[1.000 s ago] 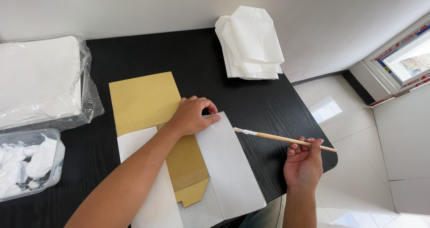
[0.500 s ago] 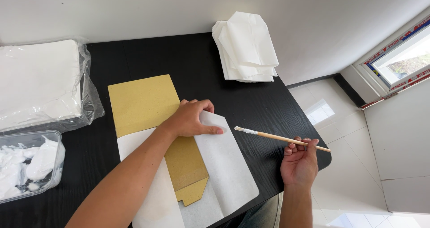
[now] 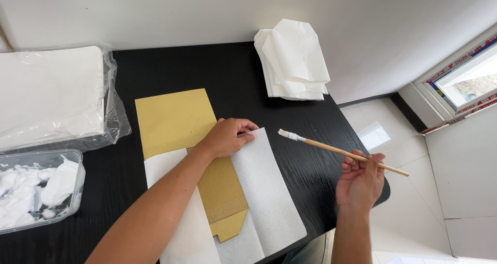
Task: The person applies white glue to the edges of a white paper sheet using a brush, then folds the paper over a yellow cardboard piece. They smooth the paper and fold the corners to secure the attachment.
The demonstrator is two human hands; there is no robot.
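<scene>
White paper sheet (image 3: 264,191) is laid at the near edge of the black surface (image 3: 228,72), folded partly over a tan cardboard template (image 3: 176,121). Its upper edge is pressed flat by the left hand (image 3: 228,137), fingers spread, nothing gripped. A wooden brush (image 3: 341,151), bristles white with paste, is pinched in the right hand (image 3: 360,181), held off beside the sheet. Paste tub (image 3: 39,191) at left; wrapped paper ream (image 3: 52,95) and stack of folded paper pieces (image 3: 292,62) behind. Risk judged: the fold could spring open if pressure is eased; paste could drip onto the surface.
</scene>
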